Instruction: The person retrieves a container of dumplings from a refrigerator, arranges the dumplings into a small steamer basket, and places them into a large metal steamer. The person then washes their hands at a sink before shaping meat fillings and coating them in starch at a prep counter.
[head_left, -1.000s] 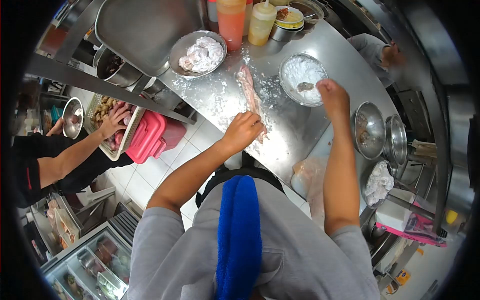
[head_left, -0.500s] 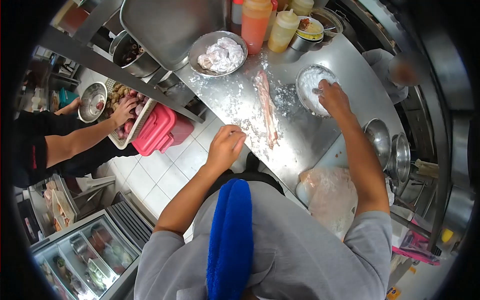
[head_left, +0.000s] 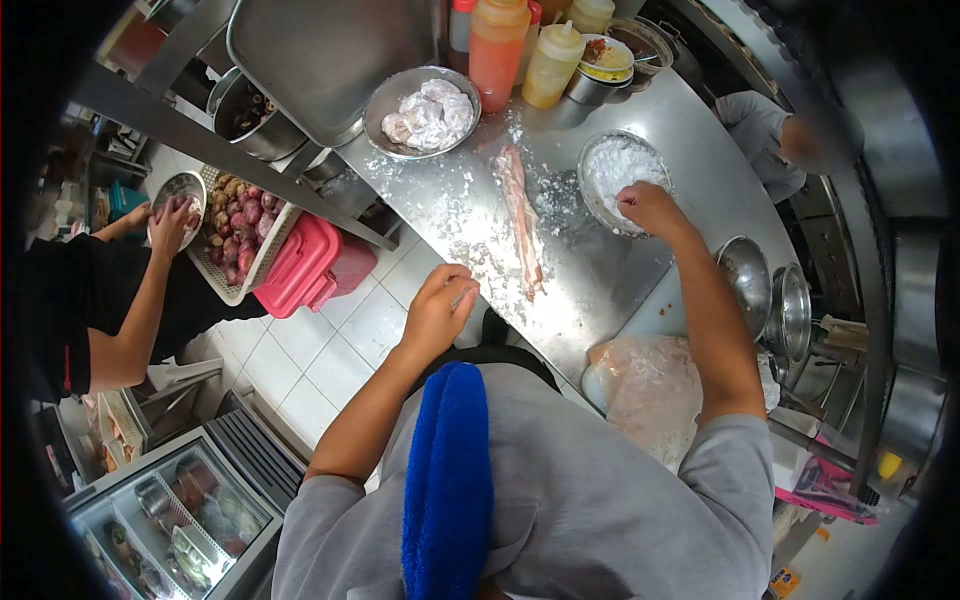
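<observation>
My right hand (head_left: 650, 208) is over the near edge of a metal bowl (head_left: 588, 200) of white flour (head_left: 622, 165). Its fingers are bunched together at the flour, and their tips are partly hidden. My left hand (head_left: 436, 310) hangs in front of the table's near edge, fingers loosely curled, with nothing visible in it. Between the two hands, a long thin strip of raw meat (head_left: 520, 220) lies on the flour-dusted steel table (head_left: 590, 285). Farther back stands a metal bowl (head_left: 385, 140) holding flour-coated pieces (head_left: 432, 115).
Squeeze bottles (head_left: 498, 55) and a large tray (head_left: 330, 60) stand at the back. A plastic bag (head_left: 645, 385) and steel bowls (head_left: 745, 285) are at the right. On the left, a co-worker's hand (head_left: 172, 222) is over a bowl beside a basket of onions (head_left: 240, 225).
My right hand has drawn slightly toward the bowl's near side, its fingers more bunched. My left hand has barely moved. The co-worker's hand has moved from the onions to the bowl.
</observation>
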